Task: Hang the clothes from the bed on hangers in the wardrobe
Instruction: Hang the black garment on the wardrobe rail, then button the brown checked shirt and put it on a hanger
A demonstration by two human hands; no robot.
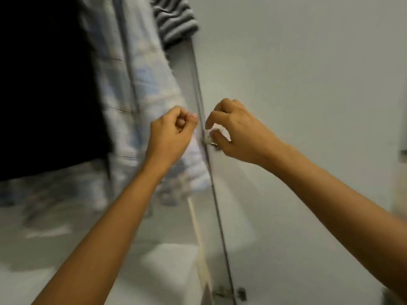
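Home bedrm by the look of it, and we're right up at an open wardrobe (189,84). Tall plain white door (297,95) swung out on the rt, w/ a small pale fitting (214,131) at its edge. Inside, clothes hang side by side: b/w striped knit (174,16) up top, lt-blue checked garment (141,84) next to it, dark garment (44,84) far left. Whole view's blurred, so no finer detail.

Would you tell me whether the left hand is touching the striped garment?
Apart. In the head view, the left hand is far below the striped garment, which hangs at the top of the frame.
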